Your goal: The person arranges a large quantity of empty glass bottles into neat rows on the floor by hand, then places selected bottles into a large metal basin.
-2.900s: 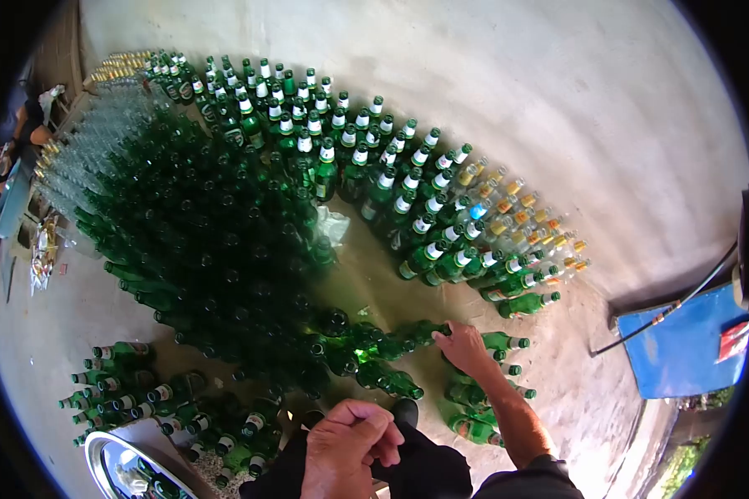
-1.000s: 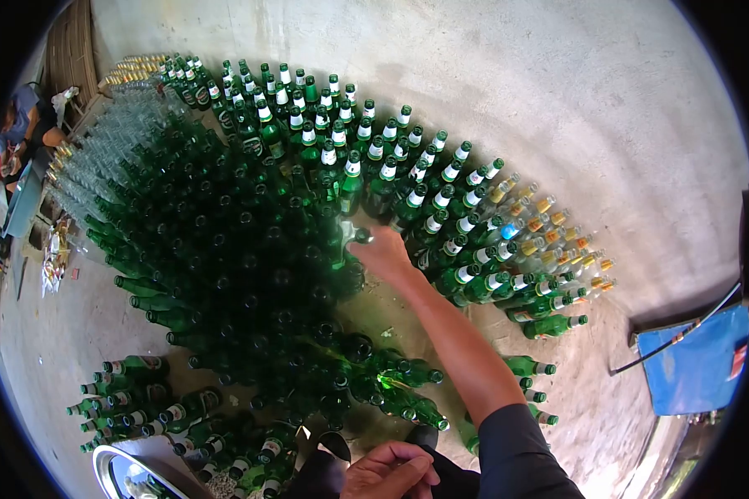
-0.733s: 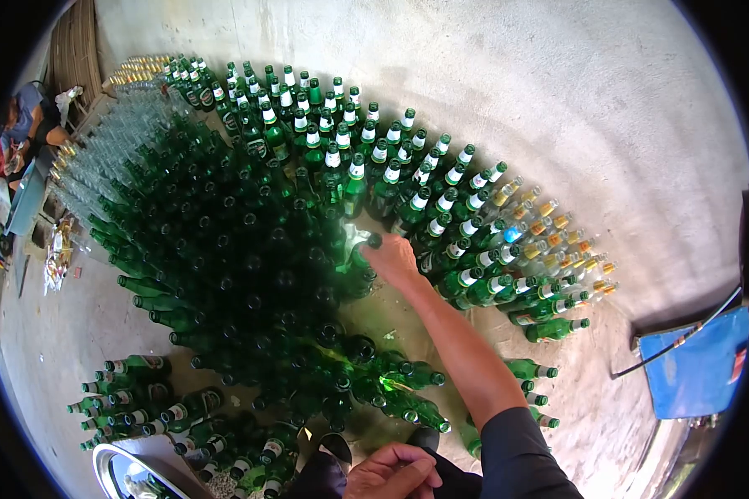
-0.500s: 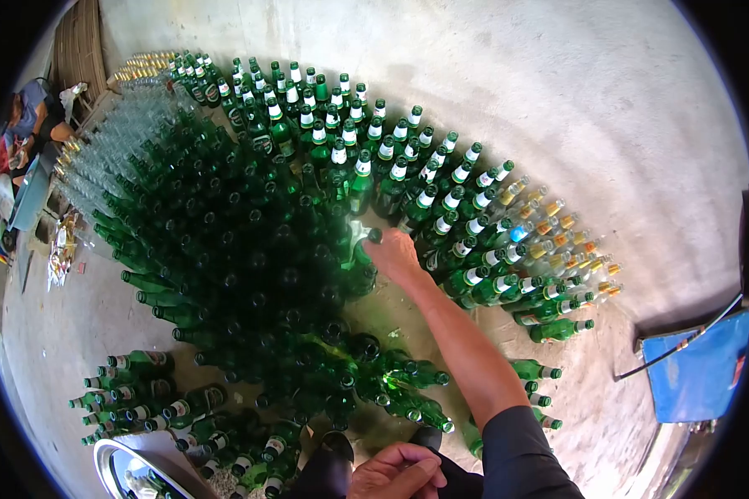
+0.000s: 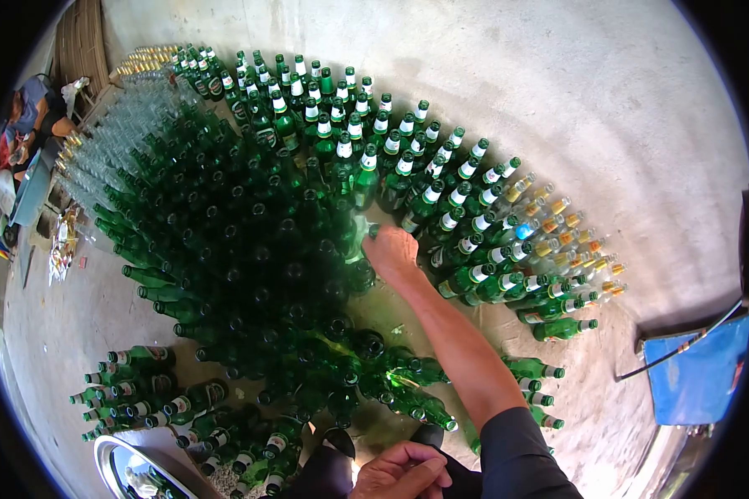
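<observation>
A bare concrete floor point(image 5: 558, 100) in daylight carries a wide crowd of upright bottles: plain dark green bottles point(image 5: 241, 249) in the middle, white-collared green bottles point(image 5: 366, 125) along the far edge, clear bottles point(image 5: 116, 141) to the left. A blue sheet point(image 5: 691, 366) lies at the right.

The green bottle point(image 5: 358, 235) stands at the near edge of the dark green group, its glass lit bright by the sun. The right hand point(image 5: 393, 254) reaches out to it, fingers point(image 5: 378, 235) closed round its neck, the bottle just left of the palm. The left hand point(image 5: 404, 474) rests curled shut and empty on a dark knee point(image 5: 324, 478).
</observation>
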